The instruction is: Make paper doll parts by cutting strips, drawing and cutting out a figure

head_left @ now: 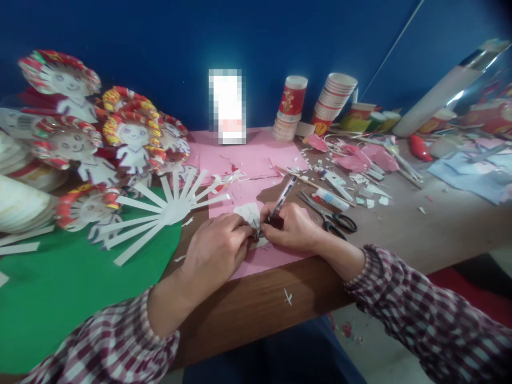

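Note:
My right hand (291,226) is closed round a pen (285,196), its tip low over a small piece of white paper (248,213). Pressed against that paper from the left is my left hand (221,240), fingers bent; its fingertips meet the tip of the pen and the grip there is partly hidden. The white paper lies on a pink sheet (250,265) near the table's front edge. Black-handled scissors (328,216) lie just behind my right wrist. Left of my hands, a white cut-out with fanned strips (174,212) rests partly on a green sheet (148,277).
Paper figures with red and yellow rims (132,138) crowd the left. Stacked paper cups (290,109) stand at the back beside a taller leaning stack (334,101). A glue tube (332,199), paper scraps and pink pieces (354,157) litter the right. A blurred bright rectangle (228,106) stands behind.

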Tool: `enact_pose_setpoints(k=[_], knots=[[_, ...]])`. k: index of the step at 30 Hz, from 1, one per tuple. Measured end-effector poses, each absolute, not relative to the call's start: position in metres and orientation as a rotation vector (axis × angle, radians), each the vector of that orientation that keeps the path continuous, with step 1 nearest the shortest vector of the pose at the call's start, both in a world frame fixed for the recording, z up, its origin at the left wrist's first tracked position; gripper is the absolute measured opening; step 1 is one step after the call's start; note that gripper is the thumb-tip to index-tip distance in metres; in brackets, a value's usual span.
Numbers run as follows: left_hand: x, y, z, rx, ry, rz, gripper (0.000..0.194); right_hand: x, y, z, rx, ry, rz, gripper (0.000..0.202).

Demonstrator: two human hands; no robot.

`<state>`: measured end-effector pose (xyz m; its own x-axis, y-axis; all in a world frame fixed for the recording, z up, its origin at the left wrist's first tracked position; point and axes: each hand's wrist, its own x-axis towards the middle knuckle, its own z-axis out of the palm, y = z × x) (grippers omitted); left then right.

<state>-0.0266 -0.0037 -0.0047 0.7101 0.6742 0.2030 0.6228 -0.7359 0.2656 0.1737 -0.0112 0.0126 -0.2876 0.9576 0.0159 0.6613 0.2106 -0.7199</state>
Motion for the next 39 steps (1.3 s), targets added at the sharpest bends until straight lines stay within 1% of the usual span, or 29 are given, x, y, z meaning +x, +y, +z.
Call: enact_pose_setpoints(k=[9, 18, 22, 30, 35, 39], knots=[[-0.026, -0.0046, -0.0034, 2.722, 1.071, 0.443, 0.017, 0.173, -0.0116, 0.0127, -1.503, -1.983, 0.876, 0.009], [-0.0271, -0.0056, -0.0052, 2.716, 1.066, 0.487, 0.019, 0.1744, -0.0092, 0.0071, -1.365, -1.884, 0.995, 0.004], [-0.0274, -0.0073, -0.0024, 2.728, 1.059, 0.489, 0.017, 0.1759, -0.0068, 0.0041, -1.357, -1.781, 1.073, 0.003], [-0.0293, -0.0102, -0.0012, 2.75, 1.031, 0.422, 0.02, 0.1766, -0.0023, 0.0056, -1.3, -1.582, 1.131, 0.006], [-0.0265, -0.0108, 0.0028, 2.865, 0.988, 0.469, 0.018, 0.1771, -0.003, 0.0071, -1.276, -1.595, 1.13, 0.005], [-0.0236, -0.0131, 0.0022, 2.9, 0.915, 0.421, 0.018, 0.1776, -0.0028, 0.0073, -1.283, -1.609, 1.12, 0.004]])
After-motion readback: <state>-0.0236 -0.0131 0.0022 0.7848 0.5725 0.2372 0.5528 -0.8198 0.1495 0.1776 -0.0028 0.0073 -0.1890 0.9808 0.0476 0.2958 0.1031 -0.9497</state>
